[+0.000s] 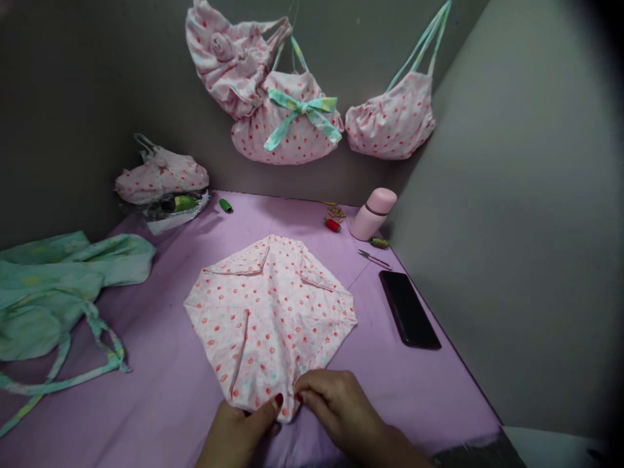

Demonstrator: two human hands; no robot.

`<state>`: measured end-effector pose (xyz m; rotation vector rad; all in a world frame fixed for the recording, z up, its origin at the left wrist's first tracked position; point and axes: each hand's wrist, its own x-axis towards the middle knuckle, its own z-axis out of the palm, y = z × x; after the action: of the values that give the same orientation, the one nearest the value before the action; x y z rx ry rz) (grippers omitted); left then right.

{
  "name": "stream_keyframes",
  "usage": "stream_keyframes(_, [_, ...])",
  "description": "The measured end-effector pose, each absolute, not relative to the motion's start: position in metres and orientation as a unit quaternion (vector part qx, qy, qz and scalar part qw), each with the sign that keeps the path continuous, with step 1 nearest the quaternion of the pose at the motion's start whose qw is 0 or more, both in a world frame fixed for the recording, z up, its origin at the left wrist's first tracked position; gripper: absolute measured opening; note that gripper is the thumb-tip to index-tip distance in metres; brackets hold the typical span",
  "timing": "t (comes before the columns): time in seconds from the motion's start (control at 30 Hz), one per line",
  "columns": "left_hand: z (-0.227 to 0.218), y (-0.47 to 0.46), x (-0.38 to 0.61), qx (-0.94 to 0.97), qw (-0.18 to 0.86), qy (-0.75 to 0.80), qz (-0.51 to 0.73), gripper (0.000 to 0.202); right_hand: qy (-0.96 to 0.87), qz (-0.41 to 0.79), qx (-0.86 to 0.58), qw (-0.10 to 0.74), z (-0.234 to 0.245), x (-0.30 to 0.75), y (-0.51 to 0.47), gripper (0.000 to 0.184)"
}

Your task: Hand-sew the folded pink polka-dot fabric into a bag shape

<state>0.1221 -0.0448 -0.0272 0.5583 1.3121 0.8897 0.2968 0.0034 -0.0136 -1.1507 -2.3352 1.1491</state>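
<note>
A pink dotted fabric piece [270, 312], folded into a rough diamond, lies flat on the purple table [166, 390]. Both hands meet at its near corner. My left hand [241, 432] pinches the corner's left side with thumb and fingers closed on the cloth. My right hand [336, 406] pinches the same corner from the right, fingers curled and pressed onto the fabric. The tip of the corner is partly hidden under my fingers.
Green fabric with straps [58, 286] lies at left. A black phone [408, 307], small snips [374, 259], a pink bottle [373, 213], red [333, 225] and green [225, 206] thread spools sit at the back and right. Finished pink bags [287, 117] hang on the grey wall.
</note>
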Motion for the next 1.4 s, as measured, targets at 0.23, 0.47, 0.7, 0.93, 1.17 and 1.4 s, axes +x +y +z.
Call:
stream_keyframes(0.23, [-0.026,-0.044,0.122,0.264,0.66,0.581,0.396,0.046,-0.802,0.455,-0.361,0.138,-0.009,0.298,0.018,0.021])
stream_keyframes(0.47, [-0.022,-0.043,0.121,0.286,0.663,0.564,0.4,0.042,-0.798,0.489,-0.326,0.137,-0.003,0.297,0.029,0.021])
stream_keyframes(0.7, [-0.024,-0.042,0.122,0.289,0.656,0.572,0.398,0.037,-0.772,0.532,-0.32,0.141,-0.005,0.296,0.029,0.021])
stream_keyframes(0.93, [-0.021,-0.04,0.122,0.315,0.657,0.559,0.397,0.031,-0.781,0.508,-0.342,0.125,-0.008,0.295,0.025,0.016])
stream_keyframes(1.17, [-0.016,-0.04,0.124,0.277,0.672,0.548,0.414,0.031,-0.836,0.412,-0.351,0.095,-0.001,0.29,0.009,0.018])
stream_keyframes(1.4, [-0.018,-0.041,0.123,0.283,0.657,0.574,0.399,0.02,-0.877,0.311,-0.364,0.042,-0.006,0.276,0.0,0.008])
